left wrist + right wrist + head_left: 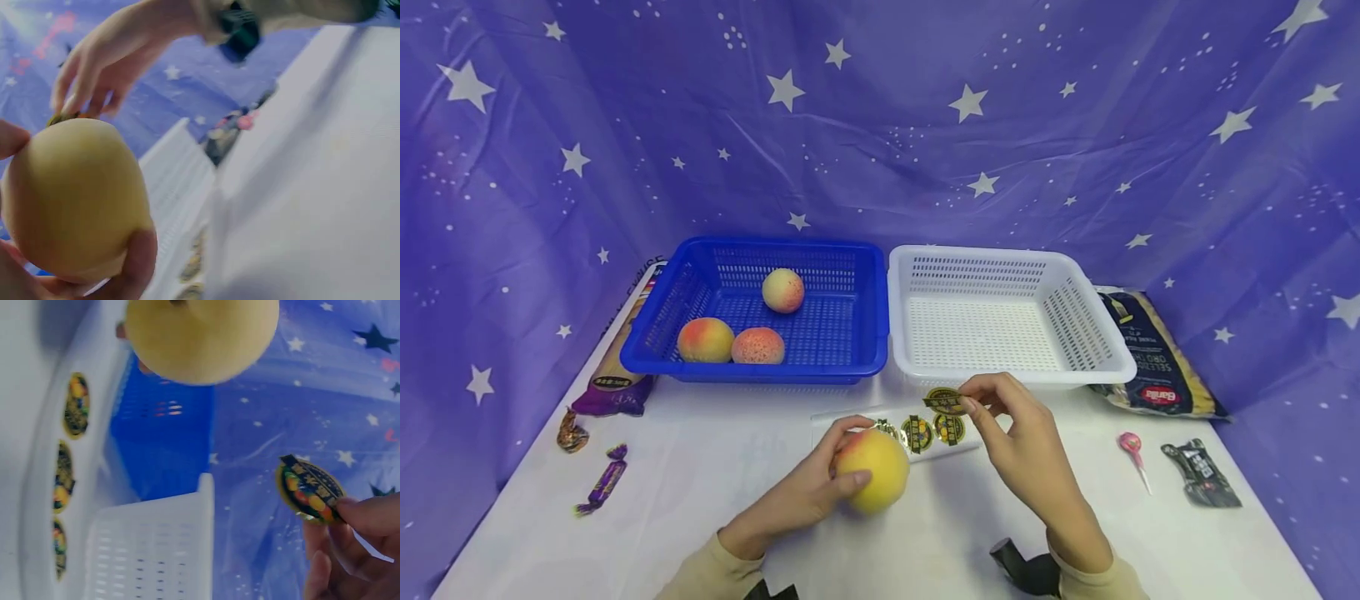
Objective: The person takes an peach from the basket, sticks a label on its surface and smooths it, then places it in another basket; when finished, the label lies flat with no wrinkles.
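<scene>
One step short of labelling, apparently: gripping a yellow peach (876, 473) in the curled left hand (808, 492), pinching an oval sticker (942, 402) between thumb and fingertips of the right hand (1027, 446), just right of the peach and apart from it. Probably calls next for bringing sticker to peach and pressing flat.

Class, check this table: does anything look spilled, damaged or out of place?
Nothing looks spilled or damaged. The only small oddity is the sticker sheet: it lies slightly askew to the front edge of the white plastic basket, its right end angled toward it.
</scene>
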Tool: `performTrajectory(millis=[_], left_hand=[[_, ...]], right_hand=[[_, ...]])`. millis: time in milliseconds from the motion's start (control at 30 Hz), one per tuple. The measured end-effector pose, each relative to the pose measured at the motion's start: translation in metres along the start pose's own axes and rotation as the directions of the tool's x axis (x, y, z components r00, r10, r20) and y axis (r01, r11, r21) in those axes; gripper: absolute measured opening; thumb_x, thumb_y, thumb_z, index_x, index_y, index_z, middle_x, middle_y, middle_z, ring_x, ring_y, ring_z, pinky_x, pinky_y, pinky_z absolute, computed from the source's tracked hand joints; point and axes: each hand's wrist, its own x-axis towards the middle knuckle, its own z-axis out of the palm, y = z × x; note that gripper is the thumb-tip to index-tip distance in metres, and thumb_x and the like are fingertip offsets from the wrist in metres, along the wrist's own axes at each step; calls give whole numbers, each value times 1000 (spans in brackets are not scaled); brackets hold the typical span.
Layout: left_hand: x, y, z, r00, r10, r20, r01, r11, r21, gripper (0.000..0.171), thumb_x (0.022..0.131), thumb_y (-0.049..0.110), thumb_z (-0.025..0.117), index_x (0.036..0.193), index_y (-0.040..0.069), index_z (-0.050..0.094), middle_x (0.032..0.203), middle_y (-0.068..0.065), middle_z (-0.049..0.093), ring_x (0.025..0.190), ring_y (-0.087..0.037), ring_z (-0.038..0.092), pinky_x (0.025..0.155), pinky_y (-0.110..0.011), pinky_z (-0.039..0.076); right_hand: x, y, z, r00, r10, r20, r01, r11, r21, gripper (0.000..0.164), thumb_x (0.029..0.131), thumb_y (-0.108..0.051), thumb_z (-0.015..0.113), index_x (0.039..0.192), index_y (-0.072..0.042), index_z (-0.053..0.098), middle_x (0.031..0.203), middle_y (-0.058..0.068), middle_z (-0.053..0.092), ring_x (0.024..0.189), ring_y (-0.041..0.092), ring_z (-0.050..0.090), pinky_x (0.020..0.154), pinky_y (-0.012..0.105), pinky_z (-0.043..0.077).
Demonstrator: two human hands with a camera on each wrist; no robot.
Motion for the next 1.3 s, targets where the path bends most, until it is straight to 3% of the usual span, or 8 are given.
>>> performTrajectory(millis=[67,200,333,433,633,800,967,1300], left_hand=[[5,5,-10,1000,-12,26,15,993,-113,46,90,25,48,130,30,26,121,-9,44,103,-23,48,86,-34,39],[11,15,-18,997,-68,36,75,974,-213,45,91,31,46,131,36,27,128,-8,36,104,-26,47,83,-36,41],[17,18,-15,986,-164,39,168,928,-333,44,89,44,46,128,30,30,128,-12,33,97,-28,52,76,-39,46],[22,17,-12,974,-222,53,223,877,-425,51,87,52,45,122,21,26,120,-17,39,89,-28,56,68,-39,49],[29,22,-10,940,-323,106,334,813,-476,70,82,66,36,126,13,26,98,-20,57,74,-27,63,43,-27,45],[29,24,-8,915,-376,148,400,799,-449,77,78,72,30,117,8,49,83,-18,62,60,-22,62,37,-26,43],[28,24,-4,901,-404,156,431,808,-402,78,77,74,29,107,5,53,78,-16,63,53,-20,61,36,-25,43],[30,23,4,887,-406,219,460,818,-345,83,76,77,22,102,5,55,73,-15,62,51,-19,60,33,-25,41]], right_hand=[[1,-3,-4,1000,31,-6,-30,999,38,13,85,-13,59,96,-19,58,89,-10,58,79,3,55,71,15,44],[0,-11,-7,992,109,64,-117,985,130,14,85,-14,59,98,-20,56,90,-8,59,82,5,58,74,18,45],[-2,-19,-5,981,134,140,-158,970,184,13,86,-17,59,98,-21,56,90,-8,59,83,7,58,75,21,46],[-4,-23,-2,981,73,180,-112,970,215,12,86,-19,58,97,-24,56,91,-10,58,83,6,58,75,23,47],[-7,-27,6,956,-193,221,118,942,313,20,83,-7,60,99,-20,57,90,-10,58,77,4,54,66,22,47],[-7,-25,15,914,-313,258,221,918,329,23,82,-4,60,100,-18,57,90,-9,57,78,3,51,65,17,44],[-8,-22,25,875,-364,318,281,919,277,19,84,-7,59,99,-17,56,89,-9,55,81,2,48,67,16,43],[-7,-22,32,880,-392,269,377,920,107,21,81,-5,62,98,-16,56,91,-10,52,81,1,48,72,10,39]])
